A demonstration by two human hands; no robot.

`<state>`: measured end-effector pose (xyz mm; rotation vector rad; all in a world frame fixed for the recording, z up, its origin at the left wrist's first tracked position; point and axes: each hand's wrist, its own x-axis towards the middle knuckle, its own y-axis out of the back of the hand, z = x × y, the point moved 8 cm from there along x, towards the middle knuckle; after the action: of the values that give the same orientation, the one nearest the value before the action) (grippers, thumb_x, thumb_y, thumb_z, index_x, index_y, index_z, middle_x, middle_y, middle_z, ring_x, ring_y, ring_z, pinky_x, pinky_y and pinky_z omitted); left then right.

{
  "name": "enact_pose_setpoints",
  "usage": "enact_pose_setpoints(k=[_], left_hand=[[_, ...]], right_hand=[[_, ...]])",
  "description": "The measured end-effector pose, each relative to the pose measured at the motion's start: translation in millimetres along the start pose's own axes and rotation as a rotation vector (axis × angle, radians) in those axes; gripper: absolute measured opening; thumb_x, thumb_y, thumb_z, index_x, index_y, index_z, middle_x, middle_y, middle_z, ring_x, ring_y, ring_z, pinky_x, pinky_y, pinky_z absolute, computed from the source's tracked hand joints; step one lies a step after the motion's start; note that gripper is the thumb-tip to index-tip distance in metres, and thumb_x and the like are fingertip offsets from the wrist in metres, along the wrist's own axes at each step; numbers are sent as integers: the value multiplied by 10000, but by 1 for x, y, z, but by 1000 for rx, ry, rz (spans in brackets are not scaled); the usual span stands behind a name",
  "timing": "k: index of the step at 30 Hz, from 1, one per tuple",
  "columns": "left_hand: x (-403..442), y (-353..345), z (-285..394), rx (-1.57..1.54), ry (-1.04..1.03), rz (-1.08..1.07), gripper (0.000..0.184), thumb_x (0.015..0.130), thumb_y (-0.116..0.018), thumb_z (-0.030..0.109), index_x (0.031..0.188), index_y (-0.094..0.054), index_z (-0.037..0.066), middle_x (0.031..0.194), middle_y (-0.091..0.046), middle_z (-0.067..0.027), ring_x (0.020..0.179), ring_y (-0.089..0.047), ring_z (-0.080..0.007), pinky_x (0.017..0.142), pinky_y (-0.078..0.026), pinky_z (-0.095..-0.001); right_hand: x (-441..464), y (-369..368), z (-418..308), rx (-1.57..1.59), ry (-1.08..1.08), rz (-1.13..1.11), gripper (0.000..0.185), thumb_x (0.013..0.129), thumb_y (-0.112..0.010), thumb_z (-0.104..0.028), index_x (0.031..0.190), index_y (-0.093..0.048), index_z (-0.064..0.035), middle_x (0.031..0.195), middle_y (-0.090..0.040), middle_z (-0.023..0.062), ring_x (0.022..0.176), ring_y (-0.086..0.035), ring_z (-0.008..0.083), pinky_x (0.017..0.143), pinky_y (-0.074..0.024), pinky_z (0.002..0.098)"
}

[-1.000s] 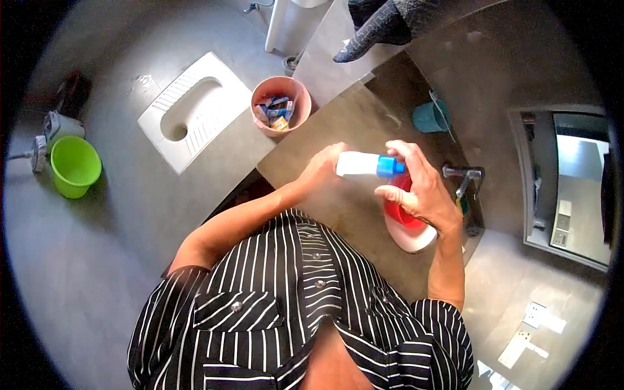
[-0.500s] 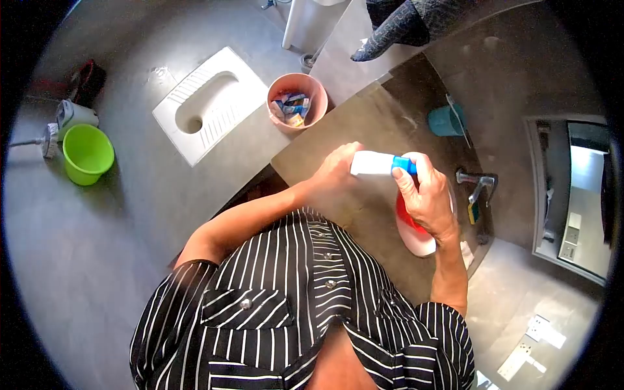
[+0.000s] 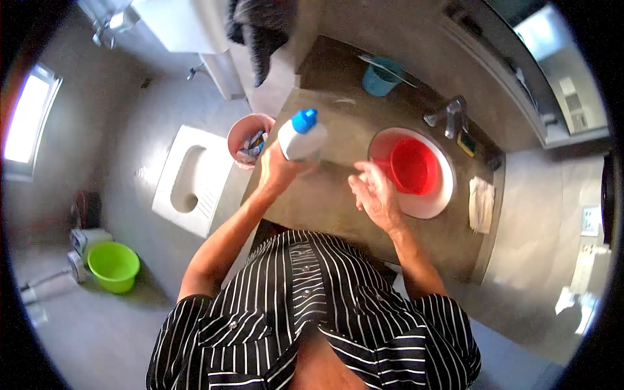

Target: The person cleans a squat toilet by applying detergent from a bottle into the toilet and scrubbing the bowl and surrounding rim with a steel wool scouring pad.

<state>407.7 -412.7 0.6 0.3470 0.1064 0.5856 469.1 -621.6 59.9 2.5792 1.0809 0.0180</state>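
My left hand (image 3: 278,172) is wrapped around a white plastic bottle (image 3: 303,142) with a blue cap, held upright above the left part of the counter. My right hand (image 3: 377,195) is empty, its fingers apart, over the counter at the left rim of the sink. A red plastic dipper (image 3: 414,166) sits inside the white oval sink (image 3: 429,207). Its handle points toward my right hand, but I cannot tell whether the fingers touch it.
A faucet (image 3: 448,118), a sponge (image 3: 466,144) and a folded cloth (image 3: 481,205) lie around the sink. A teal bucket (image 3: 382,78) stands at the back. Leftward are a pink bin (image 3: 239,138), a squat toilet (image 3: 170,185) and a green basin (image 3: 114,273).
My right hand has let go of the bottle's blue cap and moved down and left. The bottle, now upright in my left hand, has shifted left. The view has turned rightward.
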Motion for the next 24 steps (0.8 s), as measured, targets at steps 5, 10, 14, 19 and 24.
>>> enact_pose_setpoints(k=[5,10,14,19,24], left_hand=[[72,38,10,68,-68,87,532,609,-837,209,1085,-657,55,983,-704,-109,915,-668,-204,806,-516,-347],[151,117,-42,203,125,275,615,606,-857,326,1096,-664,10,1033,-691,-115,917,-653,-206,797,-514,-339],[190,154,-72,104,6,333,694,595,-865,190,1210,-588,28,1144,-634,-113,1007,-603,-241,866,-495,-387],[220,205,-102,-114,65,402,678,646,-848,198,1237,-559,35,1163,-615,-93,1022,-587,-223,856,-493,-387],[205,197,-32,-85,8,298,643,736,-798,261,1262,-522,17,1185,-589,-77,1033,-566,-192,848,-483,-356]], right_hand=[[-53,15,98,-28,-126,205,354,916,-623,-263,1119,-515,7,699,-551,52,575,-532,125,505,-452,285],[-68,15,143,-74,-181,216,319,916,-612,-258,1103,-515,-19,688,-522,54,623,-534,158,553,-449,315],[-88,32,175,-35,-203,322,313,935,-574,-276,1121,-495,-36,716,-523,64,658,-538,168,577,-457,329],[-85,120,181,83,-366,496,352,911,-601,-231,1168,-459,-36,672,-545,46,556,-535,138,503,-463,295],[-22,272,197,-117,-259,742,586,864,-648,-235,1363,-402,-53,679,-606,50,526,-551,117,453,-484,296]])
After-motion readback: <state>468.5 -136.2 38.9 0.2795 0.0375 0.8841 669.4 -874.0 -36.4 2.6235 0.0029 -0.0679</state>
